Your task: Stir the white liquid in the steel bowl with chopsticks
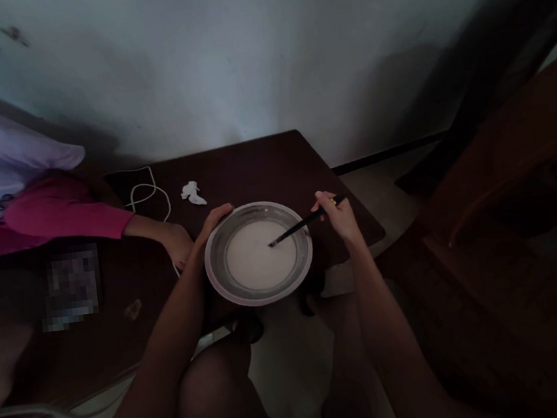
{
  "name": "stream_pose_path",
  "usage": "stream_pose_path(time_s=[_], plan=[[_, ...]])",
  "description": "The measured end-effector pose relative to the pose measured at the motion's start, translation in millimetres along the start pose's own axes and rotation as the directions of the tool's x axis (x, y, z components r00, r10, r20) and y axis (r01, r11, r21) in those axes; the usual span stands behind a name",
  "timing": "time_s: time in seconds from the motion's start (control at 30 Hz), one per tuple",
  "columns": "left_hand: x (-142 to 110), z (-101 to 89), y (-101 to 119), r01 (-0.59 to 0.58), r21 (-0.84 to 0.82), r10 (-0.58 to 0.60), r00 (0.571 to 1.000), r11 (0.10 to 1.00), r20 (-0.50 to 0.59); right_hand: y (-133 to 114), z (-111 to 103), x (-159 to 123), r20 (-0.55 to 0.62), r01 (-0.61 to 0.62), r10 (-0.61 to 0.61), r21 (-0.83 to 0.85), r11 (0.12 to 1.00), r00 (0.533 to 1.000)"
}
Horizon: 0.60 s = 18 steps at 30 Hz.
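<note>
A round metal bowl stands at the front edge of the dark table, partly filled with a whitish liquid. My left hand holds the bowl at its far left rim; some of its fingers are hidden behind the rim. My right hand is closed round the dark handle of a slim paintbrush at the bowl's right side. The brush slants down to the left, and its tip meets the liquid near the middle of the bowl.
The dark table stands against a pale wall. A crumpled white tissue and a white cable lie behind the bowl. At left, another person's hand rests close to my left forearm. Brown wooden furniture is on the right.
</note>
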<state>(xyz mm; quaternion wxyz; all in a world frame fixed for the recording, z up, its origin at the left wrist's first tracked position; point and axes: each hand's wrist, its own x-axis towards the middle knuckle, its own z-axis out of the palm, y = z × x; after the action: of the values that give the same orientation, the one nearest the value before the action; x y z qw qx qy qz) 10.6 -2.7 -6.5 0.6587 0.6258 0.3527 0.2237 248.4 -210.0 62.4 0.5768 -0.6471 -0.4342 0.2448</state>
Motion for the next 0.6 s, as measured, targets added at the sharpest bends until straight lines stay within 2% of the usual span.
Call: stream_pose_path(time_s=[0.03,0.17,0.23,0.37,0.43,0.53,0.6], plan=[[-0.1,0.3,1.0,-0.007,0.013,0.007,1.0,1.0,-0.002,0.5,-0.6,-0.2,0.015,-0.013,0.013,0.001,1.0,1.0],[-0.7,1.6,4.9,-0.029,0.036,0.029,0.999,0.999,-0.024,-1.4,5.4,-2.8,0.236,-0.003,-0.008,0.048,0.999,0.972],[-1.2,2.1,5.8,-0.036,0.04,0.037,0.999,0.999,-0.034,-2.3,7.8,-1.9,0.209,0.034,-0.044,0.052,0.998,0.977],[-0.4,1.4,4.0,-0.027,0.043,0.028,0.999,0.999,-0.03,0.1,3.5,0.9,0.016,0.023,-0.023,0.007,1.0,1.0],[1.5,0.3,1.5,-0.02,0.039,0.022,0.999,0.999,-0.036,1.2,3.3,0.0,0.059,0.012,-0.014,0.026,1.0,0.998],[4.1,-0.7,-2.1,-0.026,0.04,0.028,0.998,0.999,-0.05,1.5,8.2,-1.3,0.233,0.03,-0.046,0.071,0.997,0.971],[4.2,-0.5,-3.1,-0.051,0.038,0.053,0.997,0.998,-0.051,1.8,10.0,0.0,0.224,0.055,-0.069,0.064,0.996,0.972]])
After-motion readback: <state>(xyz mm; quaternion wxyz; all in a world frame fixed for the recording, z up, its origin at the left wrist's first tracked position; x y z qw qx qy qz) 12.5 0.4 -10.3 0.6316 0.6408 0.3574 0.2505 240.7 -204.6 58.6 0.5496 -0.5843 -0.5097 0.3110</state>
